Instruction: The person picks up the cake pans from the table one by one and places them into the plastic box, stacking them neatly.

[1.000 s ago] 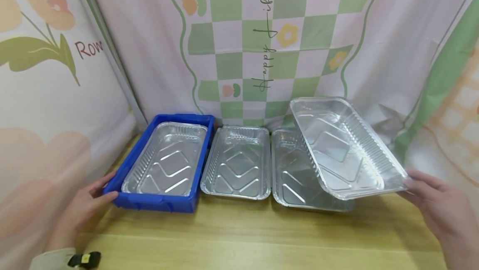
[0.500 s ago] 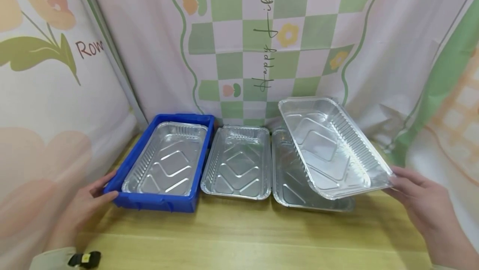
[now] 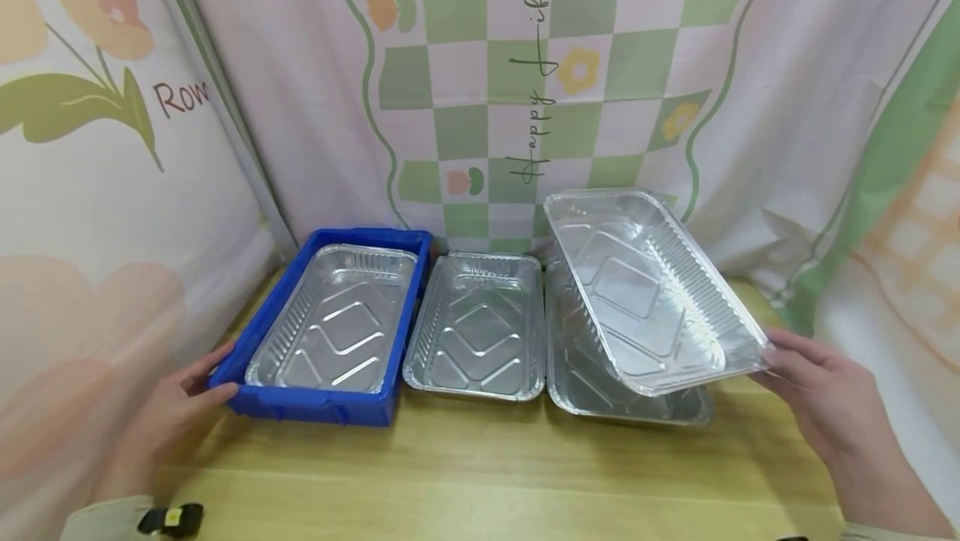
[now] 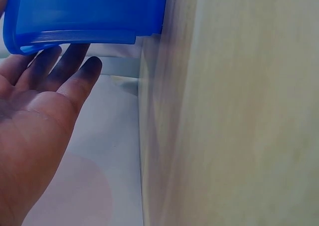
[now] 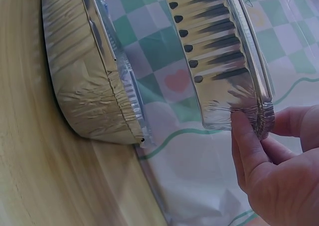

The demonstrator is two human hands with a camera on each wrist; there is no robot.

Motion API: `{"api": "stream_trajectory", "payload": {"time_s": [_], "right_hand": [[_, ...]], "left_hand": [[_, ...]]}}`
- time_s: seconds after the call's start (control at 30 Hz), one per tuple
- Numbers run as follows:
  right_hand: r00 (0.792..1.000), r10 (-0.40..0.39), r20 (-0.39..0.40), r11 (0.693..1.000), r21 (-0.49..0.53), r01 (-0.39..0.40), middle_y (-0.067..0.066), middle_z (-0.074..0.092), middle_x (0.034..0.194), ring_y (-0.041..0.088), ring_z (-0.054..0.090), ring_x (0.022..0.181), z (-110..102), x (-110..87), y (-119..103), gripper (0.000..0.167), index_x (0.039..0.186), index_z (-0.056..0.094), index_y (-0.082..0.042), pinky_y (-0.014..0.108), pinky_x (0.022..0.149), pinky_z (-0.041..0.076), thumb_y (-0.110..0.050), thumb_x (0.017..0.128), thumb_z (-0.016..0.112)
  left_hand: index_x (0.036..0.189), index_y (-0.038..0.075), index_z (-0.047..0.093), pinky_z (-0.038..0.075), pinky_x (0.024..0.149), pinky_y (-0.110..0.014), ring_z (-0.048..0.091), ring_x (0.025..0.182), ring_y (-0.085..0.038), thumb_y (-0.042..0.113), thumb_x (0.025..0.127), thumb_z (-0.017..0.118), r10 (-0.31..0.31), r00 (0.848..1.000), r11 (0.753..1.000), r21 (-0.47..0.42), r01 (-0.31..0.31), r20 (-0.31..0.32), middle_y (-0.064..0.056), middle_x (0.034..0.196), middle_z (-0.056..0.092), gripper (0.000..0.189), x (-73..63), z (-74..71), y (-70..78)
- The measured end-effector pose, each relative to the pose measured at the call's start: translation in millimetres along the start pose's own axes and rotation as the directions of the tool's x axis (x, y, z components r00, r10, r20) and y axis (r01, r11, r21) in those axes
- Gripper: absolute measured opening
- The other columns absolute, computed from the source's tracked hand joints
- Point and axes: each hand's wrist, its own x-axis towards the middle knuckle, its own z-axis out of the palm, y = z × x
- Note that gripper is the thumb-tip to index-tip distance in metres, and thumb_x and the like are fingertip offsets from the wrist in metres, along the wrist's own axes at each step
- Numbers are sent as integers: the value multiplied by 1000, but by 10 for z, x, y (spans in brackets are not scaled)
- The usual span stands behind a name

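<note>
Trays (image 3: 476,328) are lining bench's (image 3: 480,474) back edge; left hand (image 3: 167,414) is gripping blue crate (image 3: 311,404), right hand (image 3: 834,401) pinching shiny, tilted tray (image 3: 637,291).

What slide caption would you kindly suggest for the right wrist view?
Right hand pinches one corner of a foil tray held off the wooden table, where another tray stands.

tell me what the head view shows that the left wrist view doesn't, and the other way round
Only the head view: the foil tray inside the blue bin, the middle tray, the far-right tray on the table, the tilted, raised tray partly over it, and the right hand holding the raised tray's corner.

Only the left wrist view: the palm side of the left hand.

Both: the blue bin, the left hand at its edge, the table and some printed curtain.
</note>
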Motion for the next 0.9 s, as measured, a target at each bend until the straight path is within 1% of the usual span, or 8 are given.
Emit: {"api": "stream_trajectory", "payload": {"time_s": [0.13, 0.27, 0.5, 0.67, 0.73, 0.77, 0.87, 0.9], "right_hand": [[1000, -7, 12, 1000, -9, 7, 15, 72, 104, 26, 71, 90, 34, 5, 10, 35, 109, 71, 6, 37, 78, 56, 23, 92, 46], [1000, -14, 19, 1000, -15, 15, 15, 72, 105, 26, 71, 91, 68, 13, 17, 34, 110, 70, 7, 37, 79, 56, 23, 92, 46], [999, -32, 38, 999, -21, 33, 16, 72, 102, 26, 71, 90, 136, 19, 34, 34, 111, 70, 7, 36, 80, 56, 23, 91, 46], [998, -48, 49, 998, -34, 50, 16, 72, 101, 25, 71, 89, 187, 35, 54, 35, 112, 69, 7, 36, 80, 56, 23, 92, 45], [997, -51, 60, 998, -30, 53, 16, 72, 102, 25, 71, 89, 204, 43, 61, 36, 112, 69, 7, 36, 80, 56, 23, 92, 44], [997, -51, 66, 998, -32, 54, 16, 72, 102, 25, 71, 89, 215, 45, 65, 36, 112, 69, 7, 36, 80, 56, 23, 92, 44], [996, -48, 81, 998, -23, 50, 16, 72, 103, 25, 71, 90, 251, 49, 75, 36, 112, 68, 7, 36, 81, 55, 23, 92, 44], [996, -48, 80, 998, -23, 50, 16, 71, 103, 26, 71, 90, 265, 49, 77, 35, 112, 68, 8, 36, 81, 55, 23, 92, 44]], "left_hand": [[148, 4, 41, 48, 79, -13, 56, 98, 7, 13, 93, 69, -1, 1000, 999, -34, 1, 5, 29, 114, 53, 62, -8, 8, 2], [148, 4, 41, 48, 79, -12, 56, 98, 8, 13, 93, 68, -3, 1000, 1000, -27, 3, 3, 28, 115, 53, 62, -10, 6, 3], [148, 3, 40, 48, 79, -13, 56, 99, 7, 13, 93, 69, -8, 1000, 999, -31, 9, 9, 23, 119, 53, 63, -7, 8, -11], [148, 3, 39, 47, 79, -12, 54, 99, 9, 15, 93, 69, -14, 1000, 1000, 19, 14, 6, -8, 132, 55, 64, 3, 8, 1], [148, 3, 39, 46, 79, -12, 54, 99, 9, 15, 93, 69, -16, 1000, 1000, 26, 16, 4, -13, 133, 53, 64, 3, 9, 10], [148, 3, 39, 46, 79, -12, 54, 99, 9, 15, 93, 69, -17, 1000, 1000, 20, 17, 4, -8, 132, 55, 64, 2, 8, 13], [148, 4, 40, 47, 80, -12, 55, 99, 9, 15, 93, 69, -19, 1000, 1000, -2, 19, 1, 11, 124, 55, 63, -1, 6, 13], [148, 4, 40, 47, 79, -12, 55, 99, 9, 15, 93, 69, -19, 1000, 1000, -7, 19, 1, 15, 122, 55, 63, -2, 5, 14]]}}
